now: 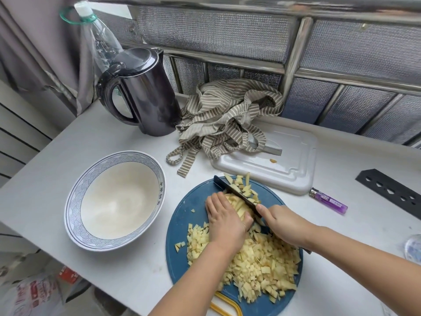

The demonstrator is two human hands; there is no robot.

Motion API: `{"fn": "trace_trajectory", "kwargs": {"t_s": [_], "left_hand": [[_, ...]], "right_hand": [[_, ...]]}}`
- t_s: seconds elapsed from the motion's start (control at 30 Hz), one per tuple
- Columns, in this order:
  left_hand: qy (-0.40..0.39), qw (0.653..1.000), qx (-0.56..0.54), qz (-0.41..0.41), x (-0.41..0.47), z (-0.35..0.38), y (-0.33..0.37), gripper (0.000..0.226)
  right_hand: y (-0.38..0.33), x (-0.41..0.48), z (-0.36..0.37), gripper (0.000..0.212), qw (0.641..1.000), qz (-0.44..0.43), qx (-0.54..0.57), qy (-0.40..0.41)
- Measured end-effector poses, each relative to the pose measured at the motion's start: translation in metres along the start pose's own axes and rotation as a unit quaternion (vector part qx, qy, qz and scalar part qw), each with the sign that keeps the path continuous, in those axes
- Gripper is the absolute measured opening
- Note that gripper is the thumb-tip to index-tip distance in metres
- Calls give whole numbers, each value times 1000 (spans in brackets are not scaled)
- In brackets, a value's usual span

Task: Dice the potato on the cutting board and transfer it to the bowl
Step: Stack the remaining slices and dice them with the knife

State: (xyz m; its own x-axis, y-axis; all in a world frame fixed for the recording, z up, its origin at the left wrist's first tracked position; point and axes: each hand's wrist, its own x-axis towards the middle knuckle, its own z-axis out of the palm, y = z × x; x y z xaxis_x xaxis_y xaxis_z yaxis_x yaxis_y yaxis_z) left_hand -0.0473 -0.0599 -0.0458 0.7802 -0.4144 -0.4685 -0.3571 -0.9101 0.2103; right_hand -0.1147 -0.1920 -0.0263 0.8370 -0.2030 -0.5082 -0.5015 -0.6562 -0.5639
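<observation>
A round blue cutting board [182, 215] lies on the white counter, covered with a large heap of diced potato [262, 265]. My left hand [225, 222] rests on a bundle of uncut potato strips [239, 205], fingers curled over them. My right hand [282, 224] grips the handle of a dark knife [234, 190], whose blade crosses the strips just beyond my left fingers. More cut pieces lie past the blade at the board's far edge. The white bowl [75, 201] with a blue patterned rim stands empty to the left of the board.
A dark electric kettle [145, 96] and a plastic bottle [100, 39] stand at the back left. A striped cloth [223, 119] lies partly on a white tray [293, 169] behind the board. A purple lighter [328, 200] and a black perforated strip [391, 192] lie to the right.
</observation>
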Motion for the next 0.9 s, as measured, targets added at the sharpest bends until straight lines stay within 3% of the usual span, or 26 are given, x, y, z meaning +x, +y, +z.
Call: {"fn": "trace_trajectory", "kwargs": {"t_s": [0.17, 0.33, 0.4, 0.5, 0.6, 0.73, 0.9], "left_hand": [[-9, 1000, 0, 4, 1, -5, -2, 94], [16, 998, -58, 17, 1, -20, -8, 95], [76, 991, -106, 23, 5, -32, -8, 83], [173, 973, -145, 54, 25, -50, -1, 43], [146, 978, -144, 49, 51, -62, 17, 18], [79, 994, -77, 13, 75, -53, 39, 36], [98, 995, -35, 8, 79, -45, 51, 40]], "right_hand": [[12, -6, -1, 57, 999, 18, 48, 11], [29, -29, -16, 57, 956, 38, 291, -12], [33, -35, -24, 57, 946, 34, 321, -10], [38, -37, -28, 57, 941, 42, 335, 15], [41, -39, -27, 57, 933, 52, 354, 31], [44, -42, -26, 57, 928, 61, 364, 45], [48, -47, -26, 57, 935, 60, 346, 54]]}}
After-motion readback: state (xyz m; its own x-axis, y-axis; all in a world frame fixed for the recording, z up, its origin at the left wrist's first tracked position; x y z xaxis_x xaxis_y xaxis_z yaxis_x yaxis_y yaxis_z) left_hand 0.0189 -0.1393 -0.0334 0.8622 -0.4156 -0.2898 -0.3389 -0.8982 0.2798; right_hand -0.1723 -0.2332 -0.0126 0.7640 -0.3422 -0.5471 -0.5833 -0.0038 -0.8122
